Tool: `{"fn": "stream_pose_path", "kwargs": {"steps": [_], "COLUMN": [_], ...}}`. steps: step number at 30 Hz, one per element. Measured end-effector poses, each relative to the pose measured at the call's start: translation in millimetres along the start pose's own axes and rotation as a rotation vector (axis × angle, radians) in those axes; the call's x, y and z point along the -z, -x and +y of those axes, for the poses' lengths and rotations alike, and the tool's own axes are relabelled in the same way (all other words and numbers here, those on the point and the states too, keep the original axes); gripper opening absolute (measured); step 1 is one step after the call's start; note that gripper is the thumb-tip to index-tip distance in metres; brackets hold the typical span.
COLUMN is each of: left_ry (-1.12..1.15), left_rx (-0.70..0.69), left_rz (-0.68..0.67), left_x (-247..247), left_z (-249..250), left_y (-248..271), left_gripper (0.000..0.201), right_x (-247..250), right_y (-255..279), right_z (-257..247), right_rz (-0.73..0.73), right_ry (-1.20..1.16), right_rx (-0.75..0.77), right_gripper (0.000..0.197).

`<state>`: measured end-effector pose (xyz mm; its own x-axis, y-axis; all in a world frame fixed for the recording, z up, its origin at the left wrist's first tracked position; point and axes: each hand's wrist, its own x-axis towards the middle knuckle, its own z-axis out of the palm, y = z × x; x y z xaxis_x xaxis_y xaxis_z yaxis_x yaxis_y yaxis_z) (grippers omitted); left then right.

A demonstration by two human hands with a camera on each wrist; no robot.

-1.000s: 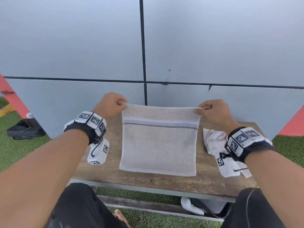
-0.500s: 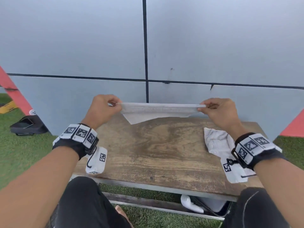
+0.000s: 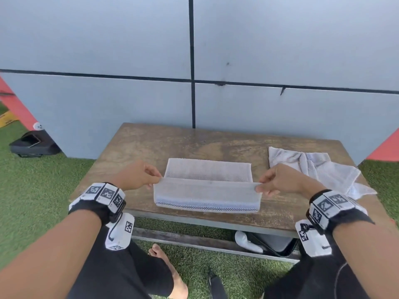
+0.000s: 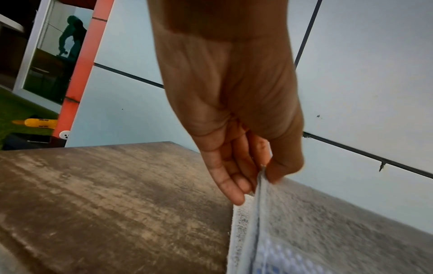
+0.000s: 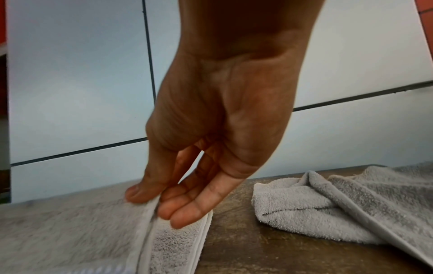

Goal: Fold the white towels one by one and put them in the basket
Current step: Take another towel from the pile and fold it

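Towel number one is mid-fold on the wooden table, lying near the front edge and roughly centred. The person's left hand pinches the towel's left end between thumb and fingertips, and the right hand pinches the right end the same way, so the cloth is stretched flat between them. The wrist views show each thumb on top of a doubled edge with the fingers tucked under it. The blue-striped border sits along the near side, and a plain layer of the same towel shows on the far side of the held edge.

Looks like the first fold is being laid down. Next up is probably letting that edge settle square, then folding end to end, which needs both corners kept lined up or it'll go lopsided.

A second, crumpled towel waits at the far right of the table, apart from both hands. A dark container sits under the table, but it's hard to tell whether that's the basket.
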<state>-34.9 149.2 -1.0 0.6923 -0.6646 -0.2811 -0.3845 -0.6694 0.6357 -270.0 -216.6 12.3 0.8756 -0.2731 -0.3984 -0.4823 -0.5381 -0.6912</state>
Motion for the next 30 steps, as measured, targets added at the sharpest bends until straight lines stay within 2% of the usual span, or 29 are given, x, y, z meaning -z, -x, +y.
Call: {"fn": "stream_pose_path", "kwargs": {"steps": [3, 6, 10, 15, 18, 24, 27, 30], "left_ry": [0.025, 0.032, 0.016, -0.092, -0.052, -0.060, -0.038, -0.016], "left_rx": [-0.003, 0.019, 0.091, 0.140, 0.179, 0.237, 0.279, 0.359], "left_rz": [0.094, 0.172, 0.252, 0.338, 0.373, 0.367, 0.389, 0.401], "left_x": [-0.8, -2.6, -8.6, -22.0, -28.3, -42.0, -46.7, -47.1], "left_z": [3.1, 7.4, 10.5, 18.3, 19.2, 3.3, 5.0, 3.9], "left_y": [-16.5, -38.5, -68.4, -95.9, -109.9, -126.5, -131.2, -139.2], "left_gripper": [0.007, 0.009, 0.011, 0.016, 0.018, 0.019, 0.016, 0.013], "right_x": [0.6, 0.3, -7.2, -18.2, -22.1, -33.9, -37.3, -42.9], "right_y": [-14.5, -32.6, -59.3, -89.0, -105.2, -122.7, -125.7, -127.2], "right_z": [0.9, 3.9, 9.7, 9.1, 11.9, 22.2, 22.4, 23.1], "right_rz": [0.063, 0.191, 0.358, 0.498, 0.535, 0.524, 0.573, 0.601], "right_ry": [-0.105, -0.155, -0.094, -0.015, -0.002, 0.020, -0.016, -0.045], "right_rx": [0.004, -0.017, -0.058, -0.108, -0.093, -0.175, -0.198, -0.194], "right_gripper": [0.016, 0.012, 0.010, 0.010, 0.009, 0.005, 0.013, 0.012]}}
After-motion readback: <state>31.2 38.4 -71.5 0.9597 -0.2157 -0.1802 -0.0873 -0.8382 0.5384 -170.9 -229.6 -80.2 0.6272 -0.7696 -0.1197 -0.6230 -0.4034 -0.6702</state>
